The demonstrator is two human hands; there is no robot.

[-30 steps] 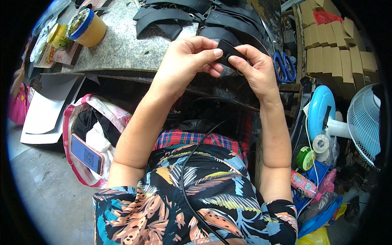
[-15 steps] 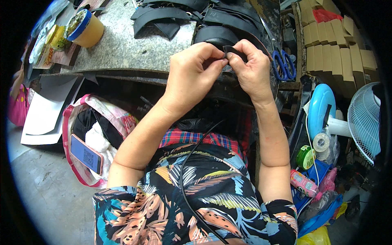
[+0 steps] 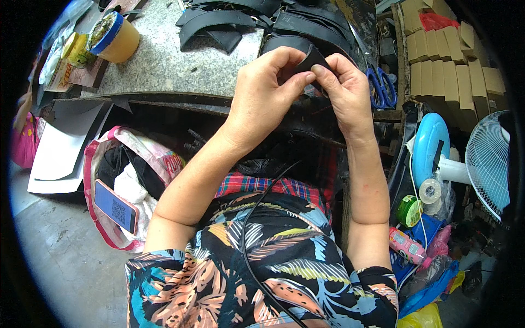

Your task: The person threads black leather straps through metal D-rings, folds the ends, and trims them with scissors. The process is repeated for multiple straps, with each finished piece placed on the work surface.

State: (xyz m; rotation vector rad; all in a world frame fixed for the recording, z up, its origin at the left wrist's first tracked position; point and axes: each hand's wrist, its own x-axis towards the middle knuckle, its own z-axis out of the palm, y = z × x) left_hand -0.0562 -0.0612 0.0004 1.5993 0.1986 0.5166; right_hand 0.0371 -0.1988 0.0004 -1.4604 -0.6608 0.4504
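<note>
Between my two hands a black leather-like strip (image 3: 313,59) is pinched, its near part bent up toward me. My left hand (image 3: 268,90) grips it from the left, thumb on top. From the right, my right hand (image 3: 347,90) presses its thumb on the same strip, and the two thumb tips nearly meet. How the strip runs on below the fingers is hidden. Just beyond my hands lie several black straps (image 3: 311,30), piled in curved bundles on the worktable, with another curved strap piece (image 3: 216,27) to their left.
A stone slab (image 3: 164,60) tops the table, with a blue-rimmed tub (image 3: 121,42) at far left. Blue-handled scissors (image 3: 381,90) lie right of my hands. Cartons (image 3: 443,82), a fan (image 3: 486,164) and a pink bottle (image 3: 407,246) stand at right; a bag with a phone (image 3: 116,206) at left.
Both hands have shifted slightly right. The black strip has turned between the fingers, and more of its flat face now shows.
</note>
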